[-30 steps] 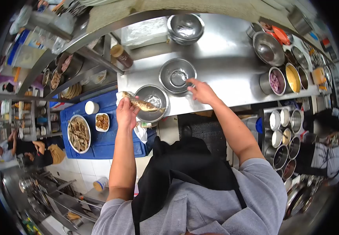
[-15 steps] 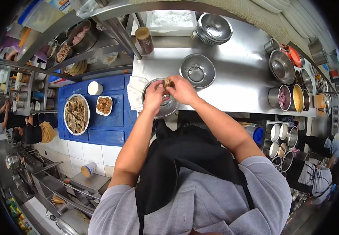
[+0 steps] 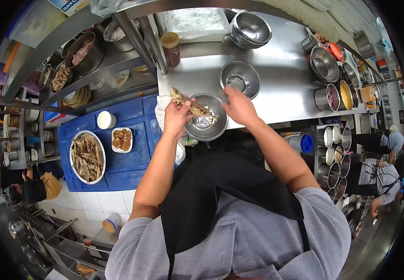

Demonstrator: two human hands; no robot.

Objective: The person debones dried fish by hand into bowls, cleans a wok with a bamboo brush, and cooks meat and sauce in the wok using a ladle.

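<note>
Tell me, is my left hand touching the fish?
Touching. The head view shows the left hand gripping the fish, with the thumb pressed on its side.

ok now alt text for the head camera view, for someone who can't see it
A person's left hand holds a brown, silvery fish over a round stainless steel bowl; the right hand is by a second steel bowl on a shiny metal worktable. To the left, a white oval dish heaped with brown fish sits on a blue plastic surface.
</note>
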